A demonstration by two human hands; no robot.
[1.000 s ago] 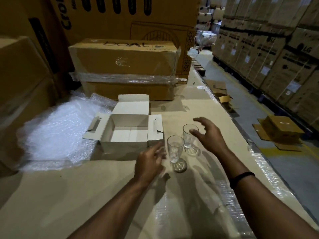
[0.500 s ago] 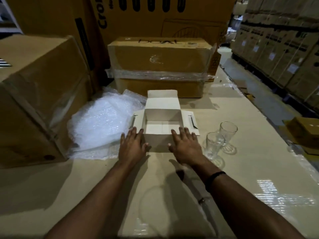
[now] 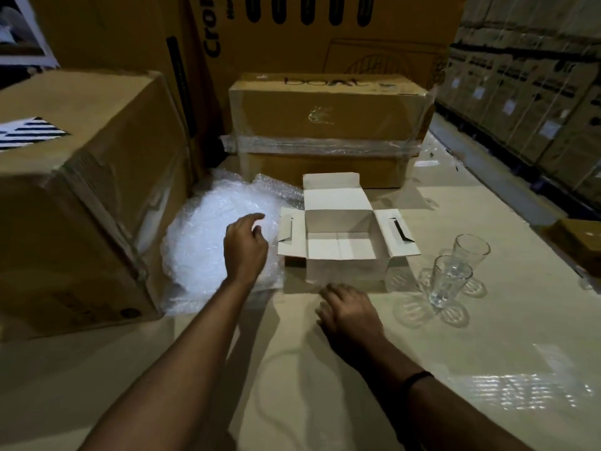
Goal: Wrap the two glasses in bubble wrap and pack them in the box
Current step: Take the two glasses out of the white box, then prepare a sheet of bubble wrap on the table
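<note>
Starting nearest you, your right hand (image 3: 349,315) rests on the bench (image 3: 325,402) just in front of the box, fingers loosely curled and gripping nothing. To its right stands the near glass (image 3: 450,281), upright and unwrapped, with the far glass (image 3: 471,252) just behind it; whether the two touch cannot be told. Treat both as fragile, rigid and smooth-walled: expect them to slip under a light pinch and to chip if knocked together. Take each one round the middle of its wall with the whole hand, not by the rim.

Your left hand (image 3: 245,249) hovers over the bubble wrap (image 3: 208,236), fingers relaxed and partly spread, holding nothing. The bubble wrap lies in a loose heap on the bench, just left of the box. Expect it to be very light, soft and limp. It offers no stiffness, so pinch it at a free edge and draw a sheet clear rather than lifting from the middle.

The box (image 3: 338,221) sits open between wrap and glasses, flaps spread, nothing inside. It appears to be thin card, light and easily shifted, so steady it while loading. Large cartons (image 3: 325,125) stand beyond.
</note>
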